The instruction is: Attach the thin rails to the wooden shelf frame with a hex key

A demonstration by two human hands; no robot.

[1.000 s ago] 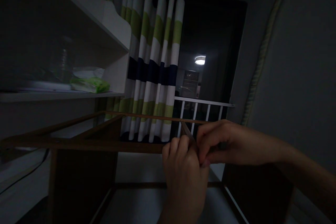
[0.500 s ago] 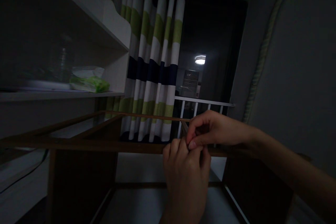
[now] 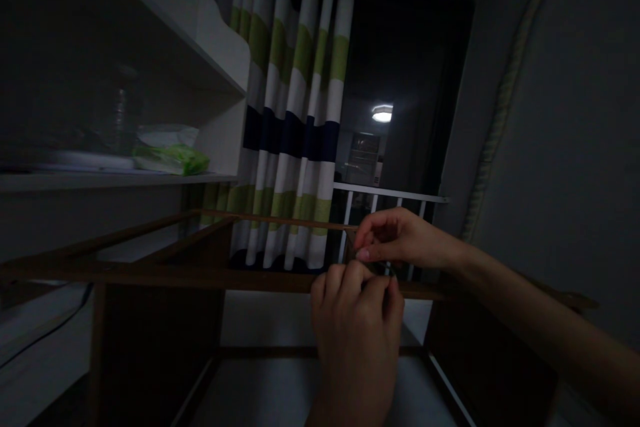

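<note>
My left hand [image 3: 355, 323] is raised in the lower middle of the head view, back toward me, with its fingers curled and closed. Just above its knuckles is my right hand [image 3: 407, 240], reaching in from the right with thumb and fingertips pinched together. A thin dark loop or strand shows faintly between the two hands; its kind is too dim to make out. Both hands appear in front of the brown wooden frame [image 3: 270, 282], whose front bar runs behind them.
A white shelf [image 3: 210, 179] on the left holds a green tissue pack [image 3: 173, 159] and a clear bottle [image 3: 120, 113]. Behind hangs a striped curtain [image 3: 305, 133] beside a dark window with a white railing [image 3: 390, 192]. A cable [image 3: 50, 327] hangs at lower left.
My right hand has lifted slightly up and away from the left hand's knuckles, opening a small gap where a thin strand shows. The left hand has barely moved.
</note>
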